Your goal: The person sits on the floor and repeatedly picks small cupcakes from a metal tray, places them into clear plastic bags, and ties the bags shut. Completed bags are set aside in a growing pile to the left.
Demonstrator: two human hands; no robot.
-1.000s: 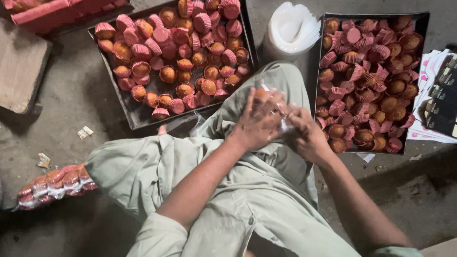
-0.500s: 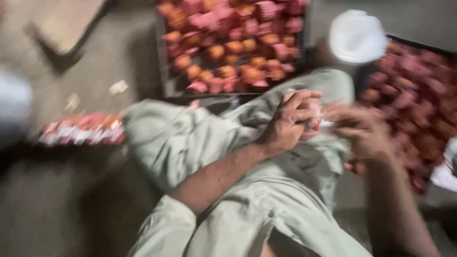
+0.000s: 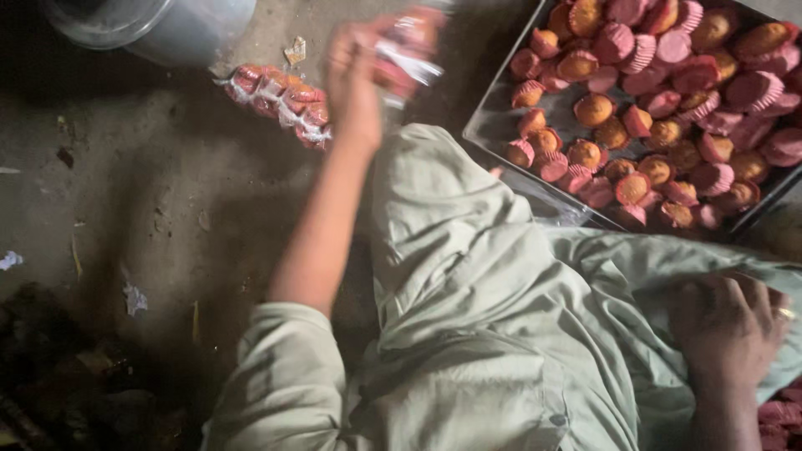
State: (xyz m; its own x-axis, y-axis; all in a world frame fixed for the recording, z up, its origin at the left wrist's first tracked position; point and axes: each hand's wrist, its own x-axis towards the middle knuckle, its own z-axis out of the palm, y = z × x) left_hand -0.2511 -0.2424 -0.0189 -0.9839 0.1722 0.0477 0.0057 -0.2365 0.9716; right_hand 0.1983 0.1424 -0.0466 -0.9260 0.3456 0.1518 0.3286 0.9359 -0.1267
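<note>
My left hand (image 3: 355, 79) is stretched out to the upper left and grips a clear packet of pink-cupped cupcakes (image 3: 407, 50), blurred by motion. Just left of it a filled packet of cupcakes (image 3: 280, 96) lies on the floor. My right hand (image 3: 727, 326) rests palm down on my pale green trouser leg (image 3: 468, 276) at the lower right, fingers spread and holding nothing. A ring shows on one finger.
A dark metal tray (image 3: 501, 125) of loose cupcakes in pink paper cups sits at the upper right. A grey metal bucket (image 3: 167, 25) stands at the top left. Paper scraps dot the concrete floor (image 3: 150, 209). More pink cups (image 3: 781, 413) peek in at the bottom right corner.
Both hands were together on a packet over my knee. Now the left hand has swung out to the left with the packet, and the right hand rests on my leg. The view swung left.
</note>
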